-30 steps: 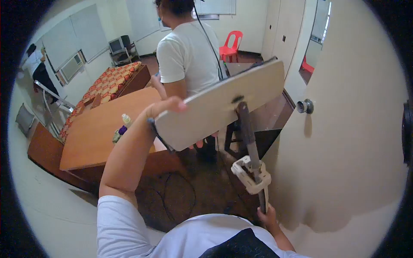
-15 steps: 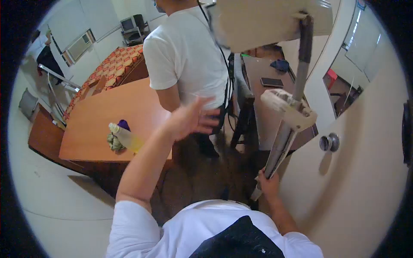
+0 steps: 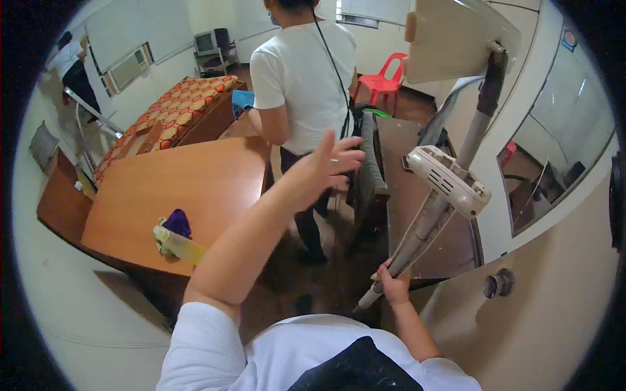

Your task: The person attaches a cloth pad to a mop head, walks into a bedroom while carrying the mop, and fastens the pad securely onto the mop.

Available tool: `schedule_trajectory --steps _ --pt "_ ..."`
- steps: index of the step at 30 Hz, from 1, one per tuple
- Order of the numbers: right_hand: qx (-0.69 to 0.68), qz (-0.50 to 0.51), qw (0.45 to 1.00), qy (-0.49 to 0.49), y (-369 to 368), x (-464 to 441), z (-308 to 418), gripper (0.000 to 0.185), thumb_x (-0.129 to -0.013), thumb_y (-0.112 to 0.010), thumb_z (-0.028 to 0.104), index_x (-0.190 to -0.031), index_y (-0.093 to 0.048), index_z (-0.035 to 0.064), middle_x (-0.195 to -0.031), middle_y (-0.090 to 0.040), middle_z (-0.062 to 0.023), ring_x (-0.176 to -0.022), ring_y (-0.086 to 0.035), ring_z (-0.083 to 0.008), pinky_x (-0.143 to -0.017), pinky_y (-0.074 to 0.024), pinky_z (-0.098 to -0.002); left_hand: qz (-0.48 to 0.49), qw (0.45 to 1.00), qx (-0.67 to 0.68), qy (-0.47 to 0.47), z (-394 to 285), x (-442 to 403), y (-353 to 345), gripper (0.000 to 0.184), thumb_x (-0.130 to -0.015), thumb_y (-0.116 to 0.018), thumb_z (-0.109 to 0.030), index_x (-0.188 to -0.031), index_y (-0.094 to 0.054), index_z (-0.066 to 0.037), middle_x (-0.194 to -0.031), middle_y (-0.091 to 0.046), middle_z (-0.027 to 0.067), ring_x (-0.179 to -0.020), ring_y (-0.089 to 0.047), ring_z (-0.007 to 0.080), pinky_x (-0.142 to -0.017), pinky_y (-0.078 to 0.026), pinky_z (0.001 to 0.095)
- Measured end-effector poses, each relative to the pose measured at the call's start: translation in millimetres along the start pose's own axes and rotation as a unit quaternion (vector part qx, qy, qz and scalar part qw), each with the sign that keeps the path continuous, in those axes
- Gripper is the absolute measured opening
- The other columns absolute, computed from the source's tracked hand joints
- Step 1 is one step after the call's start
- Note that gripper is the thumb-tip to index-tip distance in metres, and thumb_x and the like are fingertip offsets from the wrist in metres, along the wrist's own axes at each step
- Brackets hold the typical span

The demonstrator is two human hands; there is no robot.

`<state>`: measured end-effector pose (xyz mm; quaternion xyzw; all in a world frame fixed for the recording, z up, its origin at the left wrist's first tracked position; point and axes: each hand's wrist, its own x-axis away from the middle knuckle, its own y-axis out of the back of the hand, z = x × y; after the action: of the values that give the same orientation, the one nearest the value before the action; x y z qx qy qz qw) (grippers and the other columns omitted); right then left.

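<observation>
1. The right hand [image 3: 394,287] alone grips the flat mop [image 3: 450,181] low on its pole [image 3: 480,130]; the raised mop head [image 3: 460,42], at far right, could tip, being top-heavy.
2. Swung right, it could knock the mirror [image 3: 557,146].
3. The left hand [image 3: 319,169], spread and empty, could brush the nearby co-worker [image 3: 303,78].

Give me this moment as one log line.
left hand: open, empty | right hand: holding mop | mop: head up | bottle: on table

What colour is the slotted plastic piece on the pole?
The slotted plastic piece is creamy off-white; it shows best in the head view.
</observation>
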<state>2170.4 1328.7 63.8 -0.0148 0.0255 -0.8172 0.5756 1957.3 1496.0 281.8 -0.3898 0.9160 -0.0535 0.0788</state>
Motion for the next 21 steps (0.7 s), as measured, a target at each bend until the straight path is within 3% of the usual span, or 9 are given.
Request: schedule_trajectory --steps 2,3,4,6,9,13,16,17,21 --pt "0.061 -0.013 0.997 0.036 -4.7 -7.2 -12.8 0.010 -0.079 -0.058 0.002 -0.083 -0.049 0.0043 -0.069 -0.054 -0.0045 -0.059 -0.053 -0.0121 -0.056 -0.0458 -0.0261 0.023 0.981 0.137 0.136 14.4 -43.2 -17.2 0.090 -0.074 -0.018 -0.078 -0.135 -0.029 -0.013 -0.132 -0.039 0.0130 -0.121 -0.037 0.0271 -0.097 -0.027 0.0466" --pt "0.125 -0.023 0.988 0.082 -5.2 -11.2 -21.7 0.009 -0.079 -0.058 0.003 -0.083 -0.050 0.0043 -0.068 -0.054 -0.0042 -0.062 -0.055 -0.0129 -0.057 -0.0458 -0.0264 0.031 0.972 0.177 0.150 26.3 -58.9 -28.8 0.093 -0.072 -0.020 -0.080 -0.136 -0.027 -0.013 -0.133 -0.036 0.0168 -0.121 -0.034 0.0311 -0.098 -0.026 0.0459" --pt "0.116 -0.020 0.991 0.059 -6.1 -11.6 -19.7 0.010 -0.077 -0.061 0.006 -0.082 -0.052 0.0042 -0.069 -0.055 -0.0045 -0.062 -0.056 -0.0143 -0.058 -0.0461 -0.0277 0.037 0.961 0.218 0.165 40.4 -73.9 -41.5 0.096 -0.070 -0.022 -0.082 -0.137 -0.025 -0.013 -0.134 -0.032 0.0206 -0.122 -0.031 0.0350 -0.098 -0.025 0.0452" --pt "0.094 -0.018 0.995 0.016 -9.6 -13.4 -16.1 0.015 -0.074 -0.066 0.012 -0.080 -0.056 0.0041 -0.069 -0.058 -0.0051 -0.063 -0.058 -0.0171 -0.060 -0.0466 -0.0304 0.114 0.935 0.306 0.139 93.1 -118.8 -54.9 0.083 -0.076 -0.027 -0.075 -0.133 -0.031 -0.016 -0.132 -0.037 0.0169 -0.117 -0.037 0.0312 -0.094 -0.029 0.0440" --pt "0.155 -0.062 0.986 0.012 -4.7 -5.5 -18.7 0.011 -0.076 -0.063 0.008 -0.080 -0.054 0.0035 -0.069 -0.056 -0.0040 -0.062 -0.056 -0.0146 -0.058 -0.0458 -0.0281 0.001 0.995 0.068 0.069 165.2 -151.5 -57.9 0.061 -0.083 -0.034 -0.062 -0.125 -0.040 -0.018 -0.121 -0.046 0.0101 -0.108 -0.042 0.0253 -0.089 -0.032 0.0419" --pt "0.112 -0.108 0.987 -0.040 14.4 21.3 8.2 0.010 -0.076 -0.062 0.007 -0.081 -0.054 0.0035 -0.069 -0.056 -0.0030 -0.061 -0.055 -0.0134 -0.056 -0.0455 -0.0276 -0.084 0.967 0.039 0.237 186.8 -125.0 -44.1 0.037 -0.086 -0.045 -0.041 -0.112 -0.049 -0.014 -0.091 -0.050 -0.0011 -0.079 -0.047 0.0113 -0.071 -0.039 0.0296" --pt "0.170 -0.148 0.974 0.012 41.4 48.9 10.1 0.012 -0.077 -0.063 0.006 -0.084 -0.054 0.0030 -0.069 -0.058 -0.0047 -0.056 -0.059 -0.0146 -0.052 -0.0491 -0.0277 -0.085 0.957 0.031 0.277 225.3 -111.0 -46.3 0.039 -0.084 -0.052 -0.039 -0.112 -0.047 -0.013 -0.101 -0.054 0.0038 -0.084 -0.051 0.0146 -0.075 -0.040 0.0323" --pt "0.134 -0.171 0.975 -0.057 53.7 59.4 -1.1 0.013 -0.077 -0.063 0.005 -0.084 -0.053 0.0031 -0.069 -0.058 -0.0043 -0.057 -0.060 -0.0147 -0.052 -0.0490 -0.0274 -0.110 0.954 0.036 0.275 235.9 -107.3 -54.1 0.031 -0.086 -0.048 -0.034 -0.107 -0.051 -0.012 -0.084 -0.050 -0.0016 -0.073 -0.047 0.0096 -0.065 -0.039 0.0258" --pt "0.093 -0.218 0.969 -0.062 88.9 94.1 -21.9 0.013 -0.076 -0.064 0.004 -0.083 -0.053 0.0032 -0.068 -0.057 -0.0043 -0.056 -0.060 -0.0146 -0.051 -0.0492 -0.0279 -0.082 0.966 -0.006 0.246 258.1 -112.4 -75.5 0.029 -0.086 -0.051 -0.030 -0.106 -0.053 -0.009 -0.084 -0.053 0.0006 -0.071 -0.048 0.0114 -0.064 -0.041 0.0271"
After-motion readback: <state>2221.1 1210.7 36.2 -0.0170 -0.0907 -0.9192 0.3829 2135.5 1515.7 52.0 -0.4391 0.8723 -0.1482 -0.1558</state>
